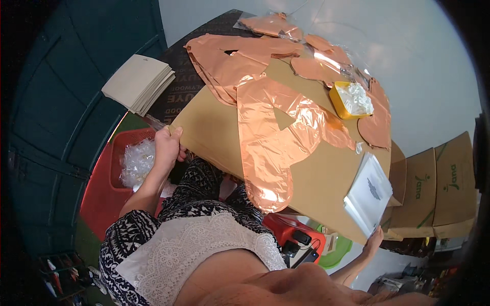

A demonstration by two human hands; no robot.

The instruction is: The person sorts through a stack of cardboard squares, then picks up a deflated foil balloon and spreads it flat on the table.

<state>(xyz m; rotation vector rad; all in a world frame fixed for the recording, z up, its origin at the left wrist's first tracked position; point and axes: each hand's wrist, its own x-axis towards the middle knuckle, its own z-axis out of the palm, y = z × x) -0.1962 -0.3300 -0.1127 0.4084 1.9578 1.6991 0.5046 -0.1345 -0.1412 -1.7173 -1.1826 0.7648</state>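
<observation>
A large brown cardboard sheet (209, 127) lies over the dark table. My left hand (167, 145) is closed on its near left corner, thumb on top and the other fingers curled at the edge. At the near right corner, my right hand (374, 240) is closed around the sheet's edge, just below a stack of clear-and-white plastic sleeves (370, 191); its fingers are partly hidden. A flat, letter-shaped rose-gold foil balloon (265, 143) rests across the sheet's middle, its rounded lower end hanging over the near edge. Another flat foil balloon (219, 61) lies behind it.
A yellow tub (341, 104) of white strips and more foil balloons (376, 120) stand along the far side. Beige cards (138, 84) are stacked at the left. Below are a red basket (118, 168) of clear plastic and a red stool (275, 222). Cartons (418, 191) stand right.
</observation>
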